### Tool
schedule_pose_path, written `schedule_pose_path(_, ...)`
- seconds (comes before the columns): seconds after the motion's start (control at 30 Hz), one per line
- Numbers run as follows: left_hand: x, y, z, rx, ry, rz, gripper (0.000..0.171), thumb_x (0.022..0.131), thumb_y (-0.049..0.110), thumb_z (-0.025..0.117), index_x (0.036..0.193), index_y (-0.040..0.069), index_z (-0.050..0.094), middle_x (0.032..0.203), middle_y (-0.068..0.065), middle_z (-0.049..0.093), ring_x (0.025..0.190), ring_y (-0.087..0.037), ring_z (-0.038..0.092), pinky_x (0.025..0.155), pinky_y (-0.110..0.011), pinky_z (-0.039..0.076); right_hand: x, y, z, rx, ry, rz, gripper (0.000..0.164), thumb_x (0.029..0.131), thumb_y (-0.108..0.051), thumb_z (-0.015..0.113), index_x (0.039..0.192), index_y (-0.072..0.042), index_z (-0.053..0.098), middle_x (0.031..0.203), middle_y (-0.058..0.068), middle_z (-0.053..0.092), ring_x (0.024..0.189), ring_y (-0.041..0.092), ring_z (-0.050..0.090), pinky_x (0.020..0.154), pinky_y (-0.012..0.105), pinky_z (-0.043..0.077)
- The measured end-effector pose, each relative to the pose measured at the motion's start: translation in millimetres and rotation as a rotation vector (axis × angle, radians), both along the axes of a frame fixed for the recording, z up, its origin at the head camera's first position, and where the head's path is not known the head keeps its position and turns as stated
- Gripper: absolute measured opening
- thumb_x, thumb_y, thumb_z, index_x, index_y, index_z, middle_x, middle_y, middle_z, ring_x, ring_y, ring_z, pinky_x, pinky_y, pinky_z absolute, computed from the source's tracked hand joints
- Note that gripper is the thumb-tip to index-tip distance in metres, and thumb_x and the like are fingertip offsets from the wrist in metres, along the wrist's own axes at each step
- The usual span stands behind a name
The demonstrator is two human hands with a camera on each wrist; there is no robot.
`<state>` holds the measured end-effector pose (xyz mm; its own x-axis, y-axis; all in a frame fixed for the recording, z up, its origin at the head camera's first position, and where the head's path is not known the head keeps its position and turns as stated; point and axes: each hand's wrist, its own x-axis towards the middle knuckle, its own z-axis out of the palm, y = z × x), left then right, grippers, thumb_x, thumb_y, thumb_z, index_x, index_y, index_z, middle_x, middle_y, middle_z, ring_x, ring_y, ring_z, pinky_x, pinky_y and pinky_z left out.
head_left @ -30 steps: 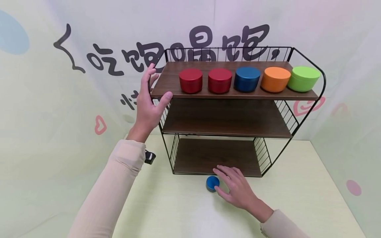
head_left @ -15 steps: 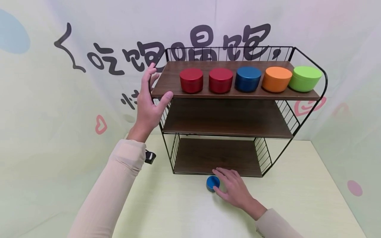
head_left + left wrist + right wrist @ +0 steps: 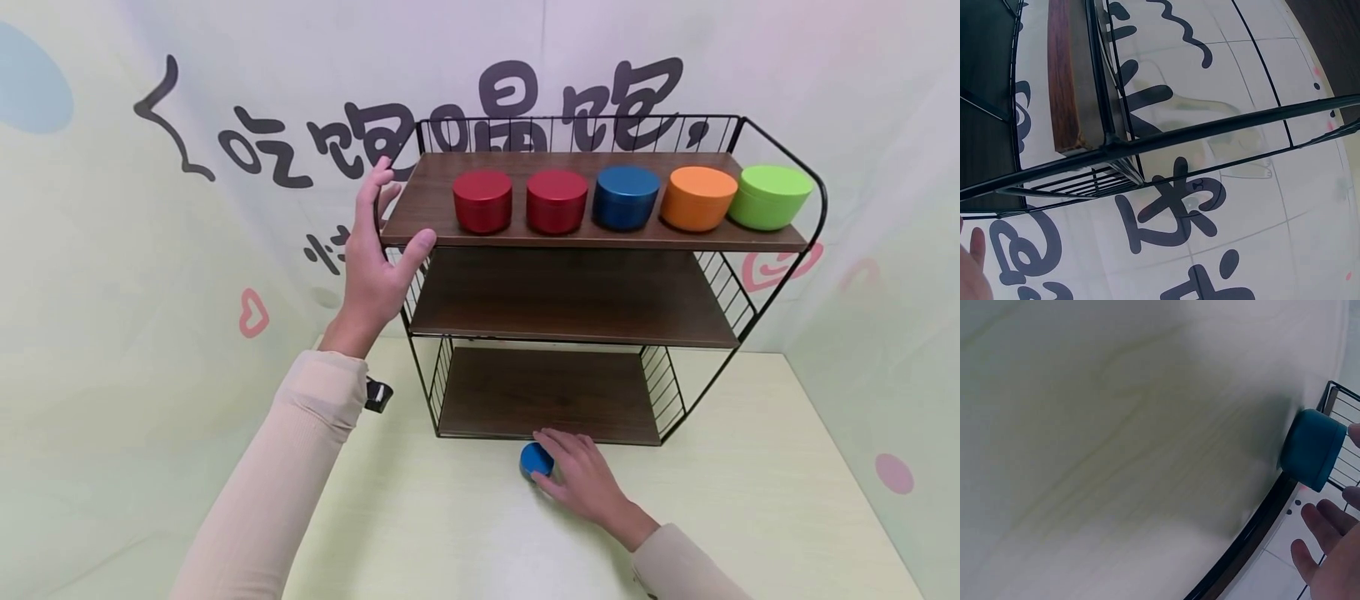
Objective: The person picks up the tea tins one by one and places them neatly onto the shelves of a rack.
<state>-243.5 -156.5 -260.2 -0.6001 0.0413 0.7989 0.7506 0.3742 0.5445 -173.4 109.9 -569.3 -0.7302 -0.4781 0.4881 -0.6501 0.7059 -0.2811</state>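
Note:
In the head view a small round blue tin (image 3: pixel 537 460) stands on the table just in front of a three-tier rack (image 3: pixel 573 308). My right hand (image 3: pixel 585 483) reaches around its right side, thumb in front and fingers behind, slightly spread. In the right wrist view the tin (image 3: pixel 1312 450) looks teal, and the fingers (image 3: pixel 1319 528) lie close to it; contact cannot be made out. My left hand (image 3: pixel 375 258) grips the rack's upper left corner, its thumb over the top board's front edge and fingers outside the wire side. The left wrist view shows the rack's black wire frame (image 3: pixel 1179 134).
Two red tins (image 3: pixel 482 202), a blue tin (image 3: pixel 626 198), an orange tin (image 3: pixel 697 200) and a green tin (image 3: pixel 769 198) stand in a row on the top board. The pale table (image 3: pixel 450 517) extends in front. A printed cloth wall (image 3: pixel 187 250) hangs behind and beside the rack.
My right hand has moved a little left, closing in around the blue tin on the table. The left hand keeps its place on the rack, and the tins have not moved.

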Motion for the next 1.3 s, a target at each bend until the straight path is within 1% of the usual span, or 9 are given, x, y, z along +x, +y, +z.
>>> schedule_pose_path(0.3, 0.5, -0.3, -0.9, -0.007, 0.001, -0.001, 0.063, 0.09, 0.024, 0.063, 0.14, -0.004, 0.036, 0.159, -0.009, 0.034, 0.137, -0.034, 0.042, 0.112, -0.033, 0.034, 2.2, -1.1, -7.1, 0.041, -0.004, 0.009, 0.055, 0.077, -0.036, 0.083, 0.121, -0.006, 0.069, 0.118, 0.01, 0.069, 0.107, 0.028, 0.066, 0.087, 0.05, 0.053)
schedule_pose_path(0.47, 0.4, 0.2, -0.4, -0.005, 0.006, -0.003, 0.063, 0.09, 0.023, 0.063, 0.14, -0.004, 0.036, 0.159, -0.013, 0.033, 0.137, -0.035, 0.042, 0.112, -0.034, 0.034, 2.9, -1.4, -8.7, 0.027, 0.006, 0.02, 0.053, 0.077, -0.032, 0.084, 0.12, -0.005, 0.069, 0.118, 0.012, 0.068, 0.107, 0.029, 0.066, 0.088, 0.051, 0.053)
schedule_pose_path(0.7, 0.1, 1.2, -0.3, 0.009, 0.008, -0.012, 0.063, 0.09, 0.022, 0.064, 0.14, -0.004, 0.037, 0.158, -0.009, 0.034, 0.136, -0.035, 0.042, 0.109, -0.033, 0.036, 3.2, -2.3, -8.6, 0.056, 0.03, 0.032, 0.051, 0.077, -0.031, 0.084, 0.117, -0.003, 0.07, 0.115, 0.012, 0.068, 0.104, 0.027, 0.067, 0.084, 0.047, 0.055)
schedule_pose_path(0.83, 0.3, 1.0, 0.0, 0.008, 0.003, -0.01, 0.063, 0.089, 0.021, 0.063, 0.141, -0.003, 0.037, 0.159, -0.007, 0.035, 0.136, -0.035, 0.042, 0.108, -0.033, 0.037, 3.9, -3.5, -4.2, 0.071, 0.043, 0.044, 0.052, 0.076, -0.033, 0.084, 0.116, -0.004, 0.07, 0.114, 0.012, 0.068, 0.103, 0.027, 0.067, 0.084, 0.046, 0.055)
schedule_pose_path(1.0, 0.4, 0.4, 0.6, 0.002, -0.002, -0.005, 0.062, 0.089, 0.019, 0.063, 0.141, -0.003, 0.037, 0.159, -0.007, 0.035, 0.137, -0.033, 0.042, 0.108, -0.033, 0.037, 4.3, -6.2, 4.6, 0.061, 0.053, 0.057, 0.053, 0.074, -0.034, 0.085, 0.116, -0.005, 0.07, 0.114, 0.01, 0.068, 0.104, 0.027, 0.066, 0.086, 0.047, 0.054)
schedule_pose_path(1.17, 0.9, -0.7, 0.7, -0.008, -0.003, 0.005, 0.063, 0.09, 0.02, 0.063, 0.141, -0.003, 0.036, 0.159, -0.006, 0.034, 0.137, -0.032, 0.042, 0.11, -0.032, 0.035, 4.8, -8.7, 15.0, 0.062, 0.073, 0.077, 0.054, 0.074, -0.036, 0.086, 0.116, -0.007, 0.071, 0.114, 0.009, 0.069, 0.101, 0.025, 0.067, 0.082, 0.044, 0.055)
schedule_pose_path(1.27, 1.0, -1.1, 0.7, -0.012, -0.001, 0.007, 0.063, 0.09, 0.021, 0.063, 0.141, -0.003, 0.036, 0.159, -0.006, 0.034, 0.137, -0.031, 0.042, 0.11, -0.032, 0.034, 5.5, -10.3, 22.7, 0.063, 0.066, 0.091, 0.054, 0.074, -0.036, 0.086, 0.117, -0.007, 0.071, 0.115, 0.009, 0.069, 0.101, 0.025, 0.068, 0.082, 0.046, 0.056)
schedule_pose_path(1.3, 1.0, -1.2, 0.8, -0.013, 0.001, 0.006, 0.062, 0.09, 0.021, 0.063, 0.141, -0.003, 0.036, 0.159, -0.008, 0.034, 0.137, -0.031, 0.042, 0.111, -0.032, 0.034, 5.5, -10.9, 25.0, 0.067, 0.065, 0.095, 0.055, 0.074, -0.036, 0.086, 0.118, -0.007, 0.07, 0.115, 0.009, 0.069, 0.101, 0.025, 0.067, 0.082, 0.047, 0.056)
